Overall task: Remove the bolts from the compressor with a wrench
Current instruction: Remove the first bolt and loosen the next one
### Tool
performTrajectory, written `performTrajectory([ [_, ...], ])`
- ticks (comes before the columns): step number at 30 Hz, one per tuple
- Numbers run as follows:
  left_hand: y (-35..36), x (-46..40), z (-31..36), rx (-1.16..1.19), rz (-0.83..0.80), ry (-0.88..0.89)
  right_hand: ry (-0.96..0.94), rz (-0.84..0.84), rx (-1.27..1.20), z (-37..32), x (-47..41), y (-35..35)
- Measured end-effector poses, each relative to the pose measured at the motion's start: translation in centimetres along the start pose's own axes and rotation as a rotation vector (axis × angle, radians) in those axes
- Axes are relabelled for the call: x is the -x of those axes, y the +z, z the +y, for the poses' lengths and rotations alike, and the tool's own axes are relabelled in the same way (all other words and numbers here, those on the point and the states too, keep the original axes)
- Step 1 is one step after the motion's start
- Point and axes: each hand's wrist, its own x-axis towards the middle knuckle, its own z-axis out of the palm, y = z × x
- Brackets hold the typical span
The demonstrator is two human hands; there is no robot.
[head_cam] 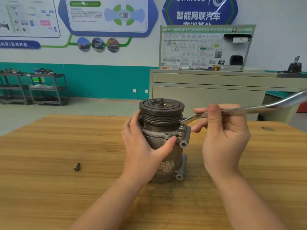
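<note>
One loose bolt (76, 166) lies on the wooden table (49, 188). Left hand (142, 146) wraps the upright compressor (163, 143), steadying it mid-table. Right hand (222, 133) pinches the wrench (240, 111), its head apparently on a flange bolt (181, 127). Cabinet (207, 92) behind.

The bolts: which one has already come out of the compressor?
The loose bolt, lying on its side on the wooden table, left of the compressor. The other bolt still sits upright in the flange, with the wrench on it.
</note>
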Motion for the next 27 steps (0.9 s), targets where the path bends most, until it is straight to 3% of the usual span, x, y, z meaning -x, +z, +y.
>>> performTrajectory([
  [12,0.0,0.1,0.2,-0.011,-0.005,-0.011,-0.313,-0.284,0.168,1.3,1.7,0.1],
  [15,0.0,0.1,0.5,0.0,-0.008,-0.024,-0.262,-0.183,0.041,0.9,2.5,0.9],
  [18,-0.3,0.0,1.1,-0.036,0.022,0.006,0.027,0.143,-0.141,0.4,2.0,1.4],
  [21,-1.1,-1.1,2.4,-0.119,0.098,0.239,0.434,0.311,-0.33,1.1,0.7,0.9],
  [23,-1.9,-2.5,3.5,-0.161,0.051,0.384,0.657,0.295,-0.485,2.0,-0.5,0.1],
  [27,-2.8,-5.2,5.5,-0.488,-0.315,0.573,0.985,0.132,-0.644,3.5,-2.3,-0.7],
])
